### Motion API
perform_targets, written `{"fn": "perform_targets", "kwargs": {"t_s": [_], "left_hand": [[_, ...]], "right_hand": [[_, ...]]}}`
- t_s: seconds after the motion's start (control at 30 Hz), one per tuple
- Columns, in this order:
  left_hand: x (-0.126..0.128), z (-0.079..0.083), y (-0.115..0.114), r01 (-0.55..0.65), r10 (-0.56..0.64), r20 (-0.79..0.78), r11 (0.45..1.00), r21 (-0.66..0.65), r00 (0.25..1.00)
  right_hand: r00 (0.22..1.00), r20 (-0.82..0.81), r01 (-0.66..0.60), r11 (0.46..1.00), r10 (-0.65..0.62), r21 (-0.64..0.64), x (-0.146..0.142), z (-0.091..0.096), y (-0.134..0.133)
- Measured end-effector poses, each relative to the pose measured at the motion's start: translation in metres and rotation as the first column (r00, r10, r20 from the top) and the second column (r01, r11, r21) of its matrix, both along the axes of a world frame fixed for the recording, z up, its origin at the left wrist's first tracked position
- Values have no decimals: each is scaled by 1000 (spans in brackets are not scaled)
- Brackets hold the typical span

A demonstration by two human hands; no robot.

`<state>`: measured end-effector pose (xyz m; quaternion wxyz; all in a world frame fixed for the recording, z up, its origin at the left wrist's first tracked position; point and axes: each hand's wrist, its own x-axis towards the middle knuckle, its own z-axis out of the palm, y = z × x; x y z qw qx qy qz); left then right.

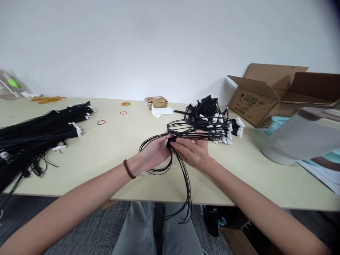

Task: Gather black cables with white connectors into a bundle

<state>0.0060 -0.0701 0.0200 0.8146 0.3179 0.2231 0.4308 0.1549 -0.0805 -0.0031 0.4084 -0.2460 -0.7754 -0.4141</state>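
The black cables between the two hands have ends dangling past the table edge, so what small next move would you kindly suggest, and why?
I would perhaps have the right hand draw the dangling black cables up onto the table while the left hand steadies them near the white connector, since both hands hold them there and some loose ends hang over the front edge.

black cable bundle (172, 139) | thin strands, white connector (166, 142) at gathered middle | looped to left and right, one group drooping | held above the table (119, 141), loose ends hanging past its front edge
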Motion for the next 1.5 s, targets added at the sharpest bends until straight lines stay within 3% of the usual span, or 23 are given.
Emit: {"fn": "perform_targets", "kwargs": {"t_s": [0.2,0.6,0.9,1.17,1.27,1.37,1.5], "left_hand": [[-2,-3,2,83,-84,74,996,29,994],[-4,-6,5,51,-52,31,998,26,998],[-3,-9,4,70,-67,73,997,-41,995],[-3,-5,1,43,-41,32,998,-55,999],[-3,-4,2,26,-26,8,1000,-5,1000],[-3,-5,4,10,-10,-6,999,31,1000],[-4,-8,7,-40,40,4,999,15,999]], "right_hand": [[998,-42,-48,998,47,-32,-2,2,-1],[989,-69,-133,988,128,-73,-1,2,4],[985,34,-169,986,169,-5,4,8,4],[991,71,-117,990,111,79,4,8,3],[993,-23,-119,992,119,30,2,4,5],[984,-98,-157,982,148,-100,-1,4,6],[942,-255,-290,913,219,-287,-4,10,2]]}}
